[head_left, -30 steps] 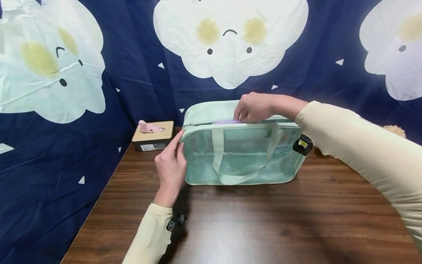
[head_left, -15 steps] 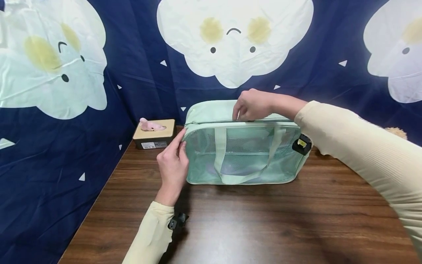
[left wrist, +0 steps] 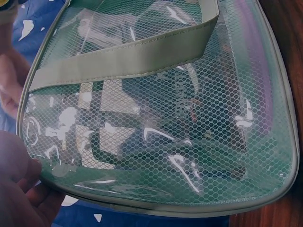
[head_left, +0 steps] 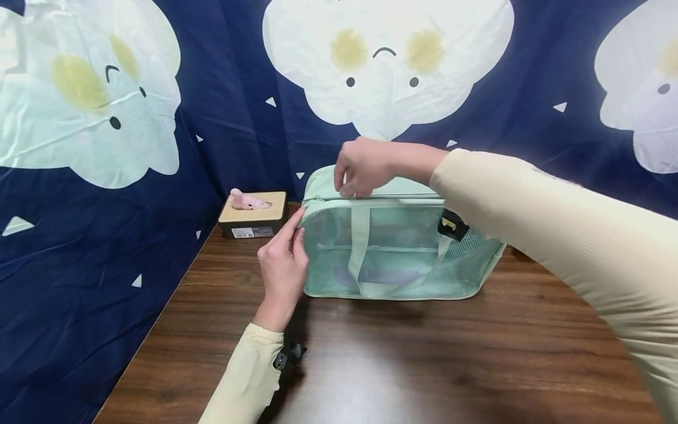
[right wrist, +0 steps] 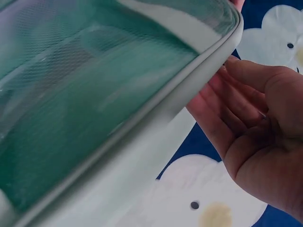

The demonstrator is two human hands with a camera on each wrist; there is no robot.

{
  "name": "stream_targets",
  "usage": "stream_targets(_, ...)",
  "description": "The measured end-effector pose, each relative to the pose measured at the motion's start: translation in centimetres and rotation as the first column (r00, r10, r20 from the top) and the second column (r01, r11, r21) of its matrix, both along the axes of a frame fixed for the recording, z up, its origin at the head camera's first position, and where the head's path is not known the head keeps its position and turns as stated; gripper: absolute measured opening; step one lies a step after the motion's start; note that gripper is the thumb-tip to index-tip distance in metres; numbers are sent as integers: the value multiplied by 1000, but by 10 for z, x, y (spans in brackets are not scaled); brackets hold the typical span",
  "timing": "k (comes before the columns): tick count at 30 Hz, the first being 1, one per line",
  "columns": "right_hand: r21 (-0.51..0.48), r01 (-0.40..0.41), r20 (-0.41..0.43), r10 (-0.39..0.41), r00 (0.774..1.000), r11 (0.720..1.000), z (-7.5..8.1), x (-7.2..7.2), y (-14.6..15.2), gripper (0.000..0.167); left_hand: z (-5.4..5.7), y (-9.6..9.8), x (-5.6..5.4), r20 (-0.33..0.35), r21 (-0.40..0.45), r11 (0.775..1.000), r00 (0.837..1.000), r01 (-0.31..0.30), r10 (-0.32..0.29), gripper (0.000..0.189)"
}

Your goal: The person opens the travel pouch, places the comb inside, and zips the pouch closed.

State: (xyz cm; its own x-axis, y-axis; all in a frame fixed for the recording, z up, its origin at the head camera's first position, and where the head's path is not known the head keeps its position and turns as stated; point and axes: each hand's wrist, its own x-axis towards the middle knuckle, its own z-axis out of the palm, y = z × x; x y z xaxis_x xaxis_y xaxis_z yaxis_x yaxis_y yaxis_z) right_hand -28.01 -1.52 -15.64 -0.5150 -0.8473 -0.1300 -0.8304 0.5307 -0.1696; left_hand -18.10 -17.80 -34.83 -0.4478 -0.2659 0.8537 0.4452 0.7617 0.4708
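A mint-green bag with clear mesh-patterned panels and a strap handle stands upright on the table in the head view. My left hand pinches its upper left corner; in the left wrist view the fingers curl round the rim. Over the top opening, left of its middle, my right hand is held with fingers bent downward beside the zip. Nothing is visible in that hand in the right wrist view, though its fingertips are partly hidden by the bag. A blurry purple item shows through the bag, low down; its kind is unclear.
A black box with a wooden lid sits behind the left hand, a pink toy-like figure on top. Dark blue cloth with cloud faces hangs behind the brown wooden table.
The purple item was at the bag's opening under my right hand; it now lies lower inside. My right hand has shifted left along the opening. My left hand keeps the corner.
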Motion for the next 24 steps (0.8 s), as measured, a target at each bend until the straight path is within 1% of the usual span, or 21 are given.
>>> stream_targets(3,33,18,-18,-18,1000,999,0,5,-19,19,0,2,1,18,6,1000,1000,4,-4,35)
stream_targets(6,81,22,-47,-18,999,996,0,6,-37,18,-1,3,2,33,15,1000,999,5,-6,35)
stream_targets(10,136,32,-90,-20,996,990,-4,6,-55,16,0,3,1,28,9,1000,1000,13,-13,34)
stream_targets(12,160,36,-109,-19,994,986,-7,5,-61,15,0,4,1,26,5,1000,999,21,-22,34)
stream_targets(15,201,25,-162,8,987,979,-12,3,-68,18,0,4,0,24,1,999,999,34,-34,33)
stream_targets(19,245,23,-222,33,974,969,-18,1,-77,20,1,2,0,17,-3,1000,999,30,-29,33)
stream_targets(24,262,80,-233,-17,972,962,-24,2,-86,19,0,-1,1,12,-5,1000,1000,19,-19,32)
